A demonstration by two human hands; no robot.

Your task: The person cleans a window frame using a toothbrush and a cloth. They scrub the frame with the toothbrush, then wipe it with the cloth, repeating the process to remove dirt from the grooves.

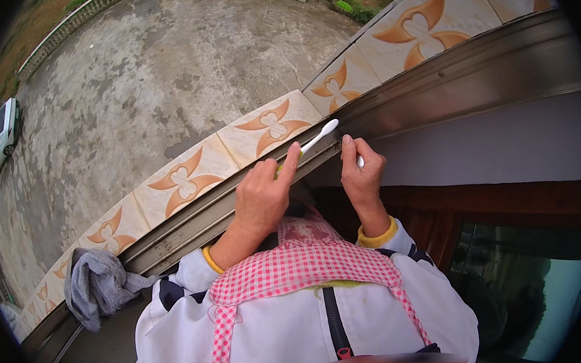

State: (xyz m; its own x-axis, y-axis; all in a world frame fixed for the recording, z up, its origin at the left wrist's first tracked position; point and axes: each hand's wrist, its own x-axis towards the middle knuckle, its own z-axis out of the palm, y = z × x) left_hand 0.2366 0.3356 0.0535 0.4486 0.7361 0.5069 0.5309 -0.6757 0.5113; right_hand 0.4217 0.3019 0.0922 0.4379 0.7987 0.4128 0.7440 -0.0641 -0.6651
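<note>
My left hand [264, 192] is closed round a toothbrush [319, 135], its index finger stretched along the handle. The brush is white at the head and neck, with a bit of yellow-green by the fingers. Its head points up and to the right, over the metal window track [193, 242]. A short way to the right, my right hand [363, 170] is closed with the thumb up. A small white end [360, 163] shows between its fingers; the rest of that thing is hidden in the hand. Both hands are close to the corner where the track meets the window frame.
A grey cloth [100, 282] hangs over the track at the left. Outside runs a ledge of patterned tiles [184, 179], with a concrete yard [159, 76] far below and a white car [0, 139]. A dark wooden piece with glass [531, 285] stands at the lower right.
</note>
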